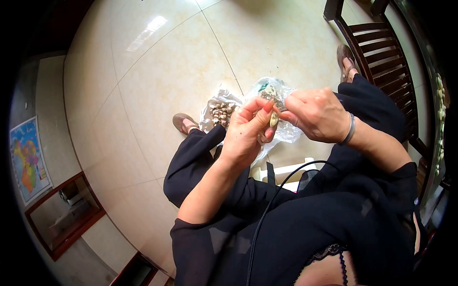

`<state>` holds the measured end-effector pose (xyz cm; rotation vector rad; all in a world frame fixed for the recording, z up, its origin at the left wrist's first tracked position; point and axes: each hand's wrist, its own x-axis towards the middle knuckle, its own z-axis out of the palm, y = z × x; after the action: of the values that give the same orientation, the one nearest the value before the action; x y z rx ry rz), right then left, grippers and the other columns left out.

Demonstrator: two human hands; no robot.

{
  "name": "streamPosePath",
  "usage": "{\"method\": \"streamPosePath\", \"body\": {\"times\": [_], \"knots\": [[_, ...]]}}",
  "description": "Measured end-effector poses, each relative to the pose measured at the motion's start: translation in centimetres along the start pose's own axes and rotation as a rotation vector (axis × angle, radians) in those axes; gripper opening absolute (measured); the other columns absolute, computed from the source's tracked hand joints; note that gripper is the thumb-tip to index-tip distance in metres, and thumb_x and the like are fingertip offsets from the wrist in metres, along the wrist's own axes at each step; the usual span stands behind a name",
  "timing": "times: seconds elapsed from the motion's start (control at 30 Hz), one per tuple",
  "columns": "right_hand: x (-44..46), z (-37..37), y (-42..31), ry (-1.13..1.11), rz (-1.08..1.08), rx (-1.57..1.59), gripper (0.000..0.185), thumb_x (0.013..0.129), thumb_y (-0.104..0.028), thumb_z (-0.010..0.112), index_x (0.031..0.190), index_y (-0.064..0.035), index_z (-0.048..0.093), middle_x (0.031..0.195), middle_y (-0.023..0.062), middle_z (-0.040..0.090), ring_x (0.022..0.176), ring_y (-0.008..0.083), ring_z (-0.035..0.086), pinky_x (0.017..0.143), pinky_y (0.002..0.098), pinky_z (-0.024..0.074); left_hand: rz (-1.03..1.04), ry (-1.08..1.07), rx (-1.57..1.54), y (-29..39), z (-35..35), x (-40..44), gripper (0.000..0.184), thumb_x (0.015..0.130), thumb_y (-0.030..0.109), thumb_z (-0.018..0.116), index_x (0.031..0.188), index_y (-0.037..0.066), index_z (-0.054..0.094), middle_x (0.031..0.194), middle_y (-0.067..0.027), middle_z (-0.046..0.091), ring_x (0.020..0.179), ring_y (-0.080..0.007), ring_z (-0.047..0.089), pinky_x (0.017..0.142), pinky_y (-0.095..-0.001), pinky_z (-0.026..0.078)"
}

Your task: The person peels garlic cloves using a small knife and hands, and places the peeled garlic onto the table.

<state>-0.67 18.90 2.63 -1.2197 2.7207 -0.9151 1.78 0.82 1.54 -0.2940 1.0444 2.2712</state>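
A pale yellow-green garlic clove (pixel 274 119) is pinched between the thumb and fingers of my left hand (pixel 241 131). My right hand (pixel 318 117), with a silver bangle on its wrist, is closed with its fingertips at the clove's right side. Just beyond my left hand, brown-and-white unpeeled cloves (pixel 221 114) lie heaped on a white plastic bag (pixel 205 114). Under both hands spreads a clear plastic bag (pixel 288 136) with a green print, holding thin skins (pixel 272 97) partly hidden by my fingers.
Below my lap's edge shows a cream plastic stool (pixel 260 174). A black cable (pixel 281 183) runs across my clothes. To the right stands a dark slatted wooden chair (pixel 381 52); more pale cloves (pixel 440 119) lie along a surface at the far right. Tiles (pixel 157 86) cover the floor.
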Motion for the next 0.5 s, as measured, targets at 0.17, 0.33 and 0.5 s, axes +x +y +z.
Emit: {"method": "streamPosePath", "body": {"times": [0.17,0.33,0.5], "knots": [[-0.09,0.38,-0.37,-0.046,0.082,0.056,0.023,0.086,-0.022,0.047,0.073,-0.0031,0.045,0.061,0.0132,0.047,0.055,0.0309,0.051,0.049,0.0355,0.04,0.047,0.081,0.008,-0.52,0.24,0.01,0.015,0.087,0.019,0.051,0.085,0.004,0.053,0.072,-0.0005,0.053,0.054,-0.0052,0.044,0.048,-0.0168,0.035],[-0.41,0.94,-0.32,-0.069,0.143,0.233,0.026,0.089,-0.024,0.043,0.074,-0.0027,0.046,0.059,0.0154,0.05,0.054,0.0325,0.052,0.048,0.037,0.0411,0.112,0.108,0.066,-0.68,0.51,-0.05,0.015,0.087,0.019,0.052,0.085,0.004,0.053,0.072,0.0,0.053,0.054,-0.0041,0.043,0.048,-0.0161,0.034],[-0.54,1.14,-0.33,-0.091,0.167,0.365,0.028,0.09,-0.024,0.041,0.075,-0.0018,0.045,0.059,0.0179,0.052,0.055,0.0343,0.054,0.049,0.0389,0.0421,0.22,0.136,0.187,-0.87,0.63,0.05,0.016,0.087,0.02,0.052,0.085,0.004,0.053,0.067,0.0017,0.051,0.052,-0.0026,0.04,0.046,-0.0159,0.032]]}}
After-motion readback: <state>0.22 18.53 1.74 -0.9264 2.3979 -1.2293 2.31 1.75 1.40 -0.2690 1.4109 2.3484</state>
